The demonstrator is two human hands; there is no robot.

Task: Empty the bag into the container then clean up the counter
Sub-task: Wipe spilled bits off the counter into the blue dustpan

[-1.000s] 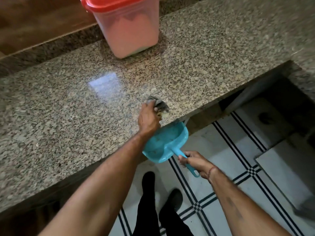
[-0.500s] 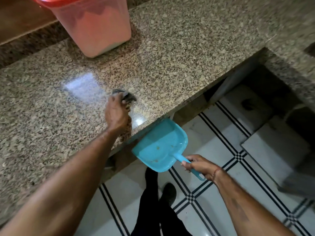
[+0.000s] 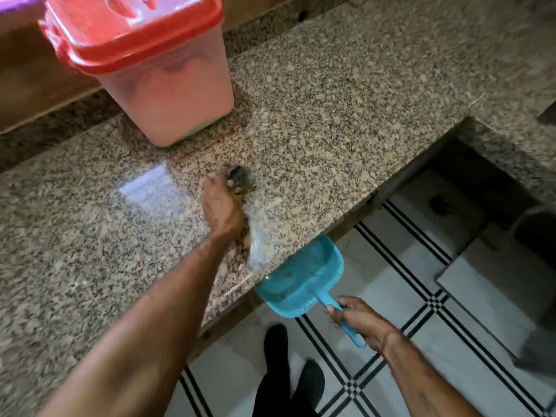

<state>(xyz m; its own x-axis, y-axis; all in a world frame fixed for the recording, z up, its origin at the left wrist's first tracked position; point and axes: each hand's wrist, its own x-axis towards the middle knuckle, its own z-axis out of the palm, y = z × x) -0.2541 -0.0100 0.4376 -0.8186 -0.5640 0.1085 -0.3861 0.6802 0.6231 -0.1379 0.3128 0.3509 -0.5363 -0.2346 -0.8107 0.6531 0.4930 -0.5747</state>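
Here, the left hand presses a dark rag onto the counter; the right hand grips a dustpan at the counter's edge, container beyond the left hand.

floor: white tiles, black double lines; bench: speckled granite, glossy glare; wall: brown wood
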